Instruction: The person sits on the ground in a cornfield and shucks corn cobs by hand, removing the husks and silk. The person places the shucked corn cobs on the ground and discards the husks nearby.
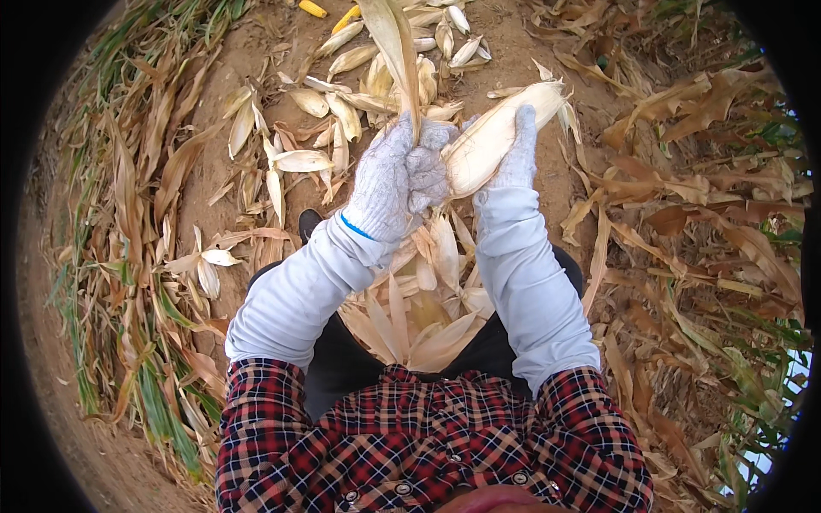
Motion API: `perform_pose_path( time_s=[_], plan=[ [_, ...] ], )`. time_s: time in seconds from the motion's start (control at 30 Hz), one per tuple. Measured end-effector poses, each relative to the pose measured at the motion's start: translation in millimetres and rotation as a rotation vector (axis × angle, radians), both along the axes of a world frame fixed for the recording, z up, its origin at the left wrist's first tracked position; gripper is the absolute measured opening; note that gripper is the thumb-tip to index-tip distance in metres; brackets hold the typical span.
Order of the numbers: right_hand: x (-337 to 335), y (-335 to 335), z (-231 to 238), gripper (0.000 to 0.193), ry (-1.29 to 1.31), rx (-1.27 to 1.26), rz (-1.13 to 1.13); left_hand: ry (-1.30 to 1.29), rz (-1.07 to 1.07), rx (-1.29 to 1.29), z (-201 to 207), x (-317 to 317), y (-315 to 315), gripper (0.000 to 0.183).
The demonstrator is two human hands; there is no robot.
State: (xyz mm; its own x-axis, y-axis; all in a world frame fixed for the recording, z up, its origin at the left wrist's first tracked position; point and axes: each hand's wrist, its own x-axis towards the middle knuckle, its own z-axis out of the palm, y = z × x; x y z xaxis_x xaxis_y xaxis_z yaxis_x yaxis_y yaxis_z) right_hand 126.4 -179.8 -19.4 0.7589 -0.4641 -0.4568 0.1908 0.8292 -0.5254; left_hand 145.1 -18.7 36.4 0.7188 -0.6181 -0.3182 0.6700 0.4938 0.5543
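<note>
A pale ear of corn (492, 145), wrapped in dry husk, lies slantwise in my right hand (516, 158). The thumb presses along its near side, and the other fingers are mostly hidden behind it. Beside its lower end, my left hand (400, 171) is closed in a fist around a long dry corn leaf (395, 47), which sticks up past the knuckles. Both hands wear whitish knitted gloves, the left with a blue cuff edge. Just beyond the hands, several ears in husk (351, 60) lie on the soil.
Loose dry husks (415, 321) are heaped between my legs. Two bare yellow cobs (313, 8) lie at the far edge. Cut, dry corn stalks and leaves cover the ground at left (128, 188) and right (684, 188). Brown soil (214, 60) shows between them.
</note>
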Motion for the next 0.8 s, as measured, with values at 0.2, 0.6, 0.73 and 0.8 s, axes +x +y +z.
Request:
perform_pose_path(
  time_s=[0.2,0.6,0.73,0.8],
  plan=[
    [3.3,-20.6,-5.6,0.072,0.074,-0.015,-0.116,-0.015,0.22,0.002,-27.2,4.0,0.2,0.056],
    [7.2,-17.0,-17.2,0.075,0.058,-0.167,-0.25,-0.483,0.184,0.298,-49.3,-2.8,-0.3,0.048],
    [3.1,-14.5,-20.4,0.074,0.063,-0.051,-0.159,-0.244,0.262,0.178,-18.0,-13.7,-20.7,0.041],
    [2.4,-9.6,-16.2,0.074,0.074,-0.084,-0.128,-0.186,0.17,0.176,-28.5,-4.0,-16.6,0.042]
  ],
)
